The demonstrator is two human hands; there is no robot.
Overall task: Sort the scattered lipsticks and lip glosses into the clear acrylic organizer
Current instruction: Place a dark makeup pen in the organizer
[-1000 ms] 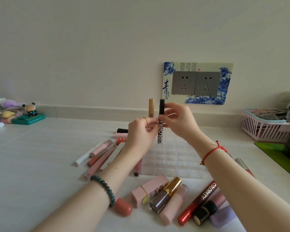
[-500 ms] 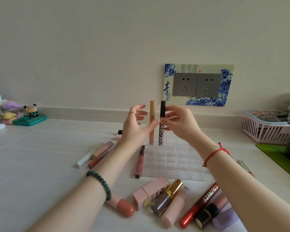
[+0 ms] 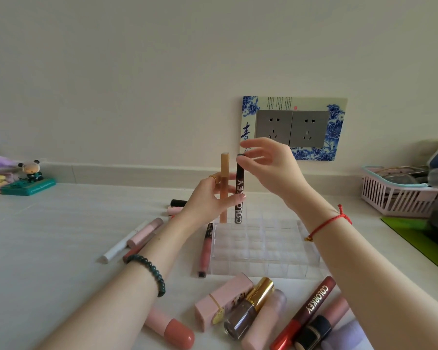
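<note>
The clear acrylic organizer (image 3: 263, 245) lies on the white counter. Two tubes stand upright in its back-left cells: a tan tube (image 3: 224, 168) and a black COLORKEY tube (image 3: 239, 188). My right hand (image 3: 271, 170) pinches the black tube's cap from above. My left hand (image 3: 205, 202) holds the tan tube, thumb across the front of both tubes, fingers behind. A dark pink gloss (image 3: 205, 251) lies along the organizer's left side. In front lie a pink lipstick case (image 3: 223, 299), a gold-capped bottle (image 3: 248, 309), a red COLORKEY gloss (image 3: 306, 314) and a coral-capped lipstick (image 3: 172, 332).
A white pen (image 3: 122, 245) and pink tubes (image 3: 144, 232) lie to the left, partly under my left forearm. A pink basket (image 3: 395, 195) and green mat (image 3: 420, 236) sit at the right. Figurines (image 3: 28, 178) stand far left. A wall socket (image 3: 291, 128) is behind.
My right hand slid up from the black tube's middle to its cap. My left hand's spread fingers closed around the tan tube. Both tubes stay upright in the organizer.
</note>
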